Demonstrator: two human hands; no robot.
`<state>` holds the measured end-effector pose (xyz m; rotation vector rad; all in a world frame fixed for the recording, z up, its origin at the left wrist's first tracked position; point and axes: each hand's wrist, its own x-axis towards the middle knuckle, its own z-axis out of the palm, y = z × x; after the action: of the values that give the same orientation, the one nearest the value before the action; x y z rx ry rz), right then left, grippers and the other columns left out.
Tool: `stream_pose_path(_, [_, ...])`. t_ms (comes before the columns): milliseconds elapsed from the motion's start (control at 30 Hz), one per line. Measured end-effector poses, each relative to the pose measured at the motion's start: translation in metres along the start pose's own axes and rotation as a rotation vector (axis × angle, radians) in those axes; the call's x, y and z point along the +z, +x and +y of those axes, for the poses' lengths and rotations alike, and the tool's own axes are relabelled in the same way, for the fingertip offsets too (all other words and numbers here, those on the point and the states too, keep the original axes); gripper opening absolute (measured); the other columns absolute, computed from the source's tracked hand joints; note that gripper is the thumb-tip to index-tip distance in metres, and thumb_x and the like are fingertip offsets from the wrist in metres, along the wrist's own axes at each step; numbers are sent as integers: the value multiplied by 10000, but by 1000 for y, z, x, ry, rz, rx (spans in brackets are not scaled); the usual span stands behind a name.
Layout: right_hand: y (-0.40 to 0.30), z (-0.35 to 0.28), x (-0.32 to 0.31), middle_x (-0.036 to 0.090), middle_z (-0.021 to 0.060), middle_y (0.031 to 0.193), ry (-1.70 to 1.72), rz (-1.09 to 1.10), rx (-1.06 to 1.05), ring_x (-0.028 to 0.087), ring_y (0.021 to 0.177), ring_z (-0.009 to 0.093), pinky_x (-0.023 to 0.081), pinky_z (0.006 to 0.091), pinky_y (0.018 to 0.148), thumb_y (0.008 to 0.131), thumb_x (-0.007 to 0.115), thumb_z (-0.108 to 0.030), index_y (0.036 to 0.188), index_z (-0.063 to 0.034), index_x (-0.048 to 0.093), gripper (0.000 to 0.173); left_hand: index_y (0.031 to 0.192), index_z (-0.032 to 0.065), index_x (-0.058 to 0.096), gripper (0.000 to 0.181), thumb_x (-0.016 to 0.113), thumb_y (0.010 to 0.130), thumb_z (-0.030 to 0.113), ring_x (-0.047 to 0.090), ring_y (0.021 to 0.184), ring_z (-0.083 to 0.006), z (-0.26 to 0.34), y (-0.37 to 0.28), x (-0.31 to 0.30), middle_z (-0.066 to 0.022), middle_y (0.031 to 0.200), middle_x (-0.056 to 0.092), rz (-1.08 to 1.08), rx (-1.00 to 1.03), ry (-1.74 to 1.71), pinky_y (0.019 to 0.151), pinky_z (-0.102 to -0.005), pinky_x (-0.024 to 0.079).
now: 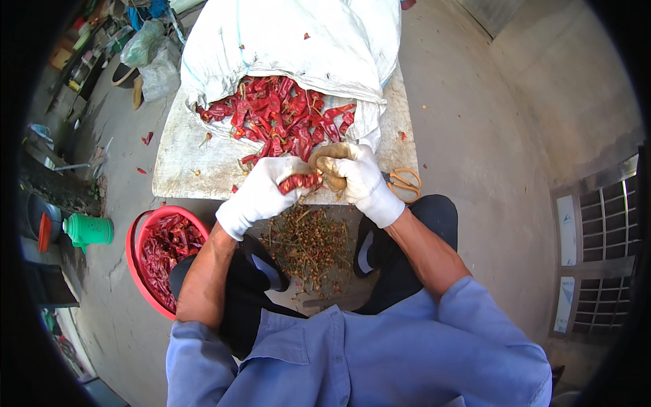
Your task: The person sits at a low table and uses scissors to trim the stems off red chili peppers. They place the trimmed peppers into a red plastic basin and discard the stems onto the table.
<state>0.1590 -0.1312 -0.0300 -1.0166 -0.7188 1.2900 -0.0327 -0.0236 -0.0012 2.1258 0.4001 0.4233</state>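
Observation:
Dried red chili peppers (pixel 285 109) spill from the mouth of a white woven sack (pixel 305 40) onto a worn pale board (pixel 203 173). My left hand (pixel 272 185), in a white knit glove, is closed around red chili peppers (pixel 300 183) near the board's front edge. Touching their end is my right hand (pixel 351 175), in a white glove with brown-stained fingers; its fingers are curled, and whether a stem is between them cannot be made out. Orange-handled scissors (pixel 404 184) lie beside my right wrist at the board's edge, their blades partly hidden.
A red plastic bucket (pixel 133 254) full of red chilies stands by my left knee. Between my feet lies a heap of cut stems and caps (pixel 310 244). A green jug (pixel 89 230) is farther left. Plastic bags (pixel 152 56) sit at the upper left; a barred window (pixel 608 219) is right.

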Motion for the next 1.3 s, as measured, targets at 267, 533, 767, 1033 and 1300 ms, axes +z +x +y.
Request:
stream_pose_path(267, [2,3,16,754,65,934,-463,-73,33,667,693,104,532,247,630,958,646,-85,1097,47,741,214,923,52,695,245,736,807,263,670,823,-445,-28,-38,-56,-229,830,679,-12,-116,622,751,-507,534])
stream_pose_path(533, [-5,5,24,760,69,912,-570,-156,95,665,659,95,536,250,611,959,625,-44,1088,38,757,203,1092,44,713,354,741,825,276,708,984,-402,-114,-229,-142,-231,1005,734,479,-854,771,881,-476,556])
stream_pose_path(767, [-7,7,28,739,65,903,-651,-170,130,657,664,95,527,249,617,969,621,-79,1092,47,744,214,1467,68,486,783,734,887,533,645,1201,-391,-191,-329,-81,-231,1300,634,591,-1540,902,974,-508,547])
stream_pose_path(1033, [-6,16,35,760,72,888,-733,-239,59,673,652,103,526,256,613,955,619,-70,1088,35,756,218,1569,78,369,957,744,855,594,595,1271,-410,-211,-320,-76,-235,1425,549,469,-1533,832,1043,-500,515])
stream_pose_path(1300, [-11,1,34,764,74,908,-650,-194,66,679,659,106,537,258,627,965,612,-93,1083,33,759,226,1550,49,407,1009,868,744,443,567,1324,-417,-173,-319,-83,-281,1449,546,638,-1121,821,1089,-471,493])
